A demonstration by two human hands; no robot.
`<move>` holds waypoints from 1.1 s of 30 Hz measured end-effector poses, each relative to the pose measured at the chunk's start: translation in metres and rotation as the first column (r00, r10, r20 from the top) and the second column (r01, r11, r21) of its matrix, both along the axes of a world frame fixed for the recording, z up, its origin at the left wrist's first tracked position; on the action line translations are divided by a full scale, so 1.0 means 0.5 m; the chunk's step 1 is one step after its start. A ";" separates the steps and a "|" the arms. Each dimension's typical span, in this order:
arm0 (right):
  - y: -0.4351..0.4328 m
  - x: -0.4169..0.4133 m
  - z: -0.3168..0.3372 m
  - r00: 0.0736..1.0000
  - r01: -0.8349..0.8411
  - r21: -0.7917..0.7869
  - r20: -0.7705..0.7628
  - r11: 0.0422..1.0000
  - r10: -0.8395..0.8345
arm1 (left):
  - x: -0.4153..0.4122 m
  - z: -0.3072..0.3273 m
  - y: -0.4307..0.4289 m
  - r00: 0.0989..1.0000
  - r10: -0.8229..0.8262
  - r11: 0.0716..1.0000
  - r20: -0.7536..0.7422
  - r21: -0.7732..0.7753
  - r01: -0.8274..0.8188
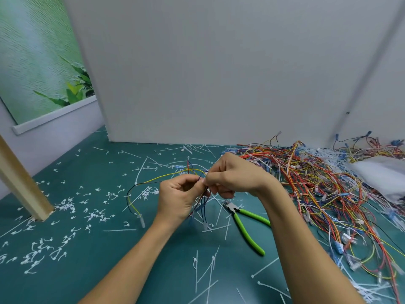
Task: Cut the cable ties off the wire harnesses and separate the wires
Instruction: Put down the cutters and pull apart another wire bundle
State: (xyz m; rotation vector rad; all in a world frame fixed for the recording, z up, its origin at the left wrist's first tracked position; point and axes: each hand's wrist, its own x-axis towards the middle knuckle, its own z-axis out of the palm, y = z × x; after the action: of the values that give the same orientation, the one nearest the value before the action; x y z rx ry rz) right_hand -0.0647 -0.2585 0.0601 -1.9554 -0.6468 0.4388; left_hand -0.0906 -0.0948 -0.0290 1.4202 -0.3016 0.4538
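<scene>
My left hand and my right hand meet above the middle of the green mat, both pinching a small wire harness of red, blue, black and yellow wires. A yellow and black wire of that harness trails left to a white connector lying on the mat. The other wire ends hang below my hands. Green-handled cutters lie on the mat just right of my hands, held by neither. A cable tie on the held harness cannot be made out.
A big tangled pile of wire harnesses fills the right side. Cut white cable ties litter the green mat. A white bag sits far right. A grey panel stands behind, a wooden post at left.
</scene>
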 end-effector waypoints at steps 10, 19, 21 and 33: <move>-0.027 0.017 -0.008 0.993 -0.029 -0.027 -0.113 0.999 0.025 | 0.014 -0.013 0.018 0.984 0.169 0.985 0.059 0.030 -0.171; -0.043 0.053 -0.028 0.959 0.282 0.264 -0.111 0.922 -0.261 | 0.005 -0.014 0.005 0.945 0.173 0.940 0.277 0.239 -0.242; -0.036 0.053 -0.028 0.952 0.306 0.335 -0.140 0.891 -0.274 | 0.006 -0.017 0.005 0.957 0.156 0.934 0.245 0.278 -0.224; -0.017 0.064 -0.039 0.879 0.478 0.484 -0.263 0.734 -0.399 | 0.004 0.010 0.002 0.928 -0.132 0.941 -0.348 -0.339 0.007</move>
State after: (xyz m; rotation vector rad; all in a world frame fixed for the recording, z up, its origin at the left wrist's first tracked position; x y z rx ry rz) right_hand -0.0326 -0.2670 0.0407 -1.4475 -0.1591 0.0744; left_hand -0.0888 -0.0940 -0.0238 1.1282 0.0297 0.1612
